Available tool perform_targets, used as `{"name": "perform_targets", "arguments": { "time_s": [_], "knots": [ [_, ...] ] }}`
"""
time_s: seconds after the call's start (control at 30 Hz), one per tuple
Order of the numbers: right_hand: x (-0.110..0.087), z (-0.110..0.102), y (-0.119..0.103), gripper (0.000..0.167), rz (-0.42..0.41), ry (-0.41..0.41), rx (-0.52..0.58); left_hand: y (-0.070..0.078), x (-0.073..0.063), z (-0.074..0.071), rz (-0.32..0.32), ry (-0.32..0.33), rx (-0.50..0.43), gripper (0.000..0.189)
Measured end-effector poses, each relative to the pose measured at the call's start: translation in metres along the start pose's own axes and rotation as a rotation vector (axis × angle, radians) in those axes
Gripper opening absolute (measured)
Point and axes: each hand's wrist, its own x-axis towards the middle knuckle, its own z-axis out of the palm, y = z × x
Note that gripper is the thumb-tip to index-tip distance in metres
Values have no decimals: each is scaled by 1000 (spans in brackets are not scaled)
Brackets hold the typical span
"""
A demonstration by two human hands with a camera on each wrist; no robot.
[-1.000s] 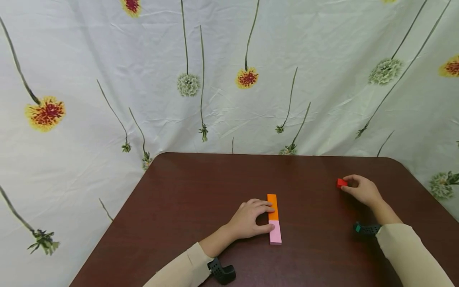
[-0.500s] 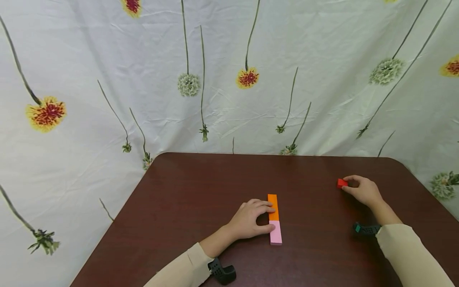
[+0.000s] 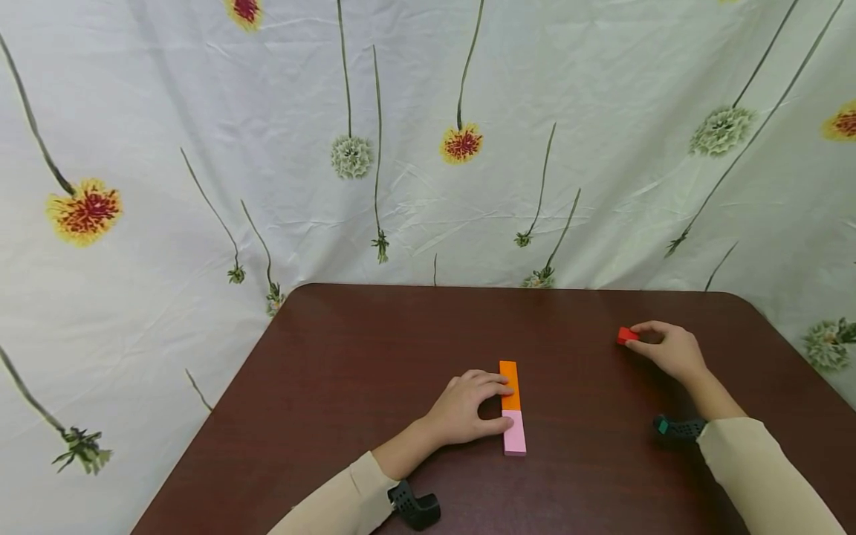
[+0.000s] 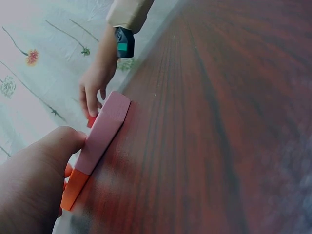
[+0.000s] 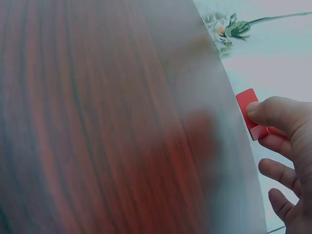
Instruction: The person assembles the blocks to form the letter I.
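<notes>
Near the middle of the table, an orange block (image 3: 510,379) and a pink block (image 3: 514,440) lie end to end in one straight row. My left hand (image 3: 464,411) touches them from the left, its thumb on the pink block and its fingertips on the orange one. Toward the far right, my right hand (image 3: 674,352) pinches a small red block (image 3: 625,336) between thumb and fingers. The right wrist view shows the thumb pressed on the red block (image 5: 247,108), with the lower fingers loosely bent. A red reflection lies apart from it on the tabletop.
The dark brown wooden table (image 3: 374,327) has rounded far corners. Behind it hangs a white curtain (image 3: 281,134) printed with flowers. A dark band sits on my left wrist (image 3: 414,507) and another on my right.
The right hand has moved slightly left and farther away with the red block in its pinch. My left hand and the orange and pink blocks have stayed where they were.
</notes>
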Motion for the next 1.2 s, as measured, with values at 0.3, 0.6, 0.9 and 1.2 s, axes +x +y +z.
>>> {"name": "perform_targets", "arguments": {
  "time_s": [0.3, 0.6, 0.9, 1.2],
  "knots": [
    [3, 3, -10, 42, -18, 0, 10, 0, -1, 0, -6, 0, 0, 45],
    [7, 9, -19, 40, -38, 2, 42, 0, -2, 0, -9, 1, -4, 46],
    [9, 16, -27, 39, -31, -19, 72, 1, -2, -1, -6, 0, -1, 45],
    [11, 20, -35, 38, -40, -33, 82, 1, -1, -2, -4, -5, -3, 45]
  ]
}}
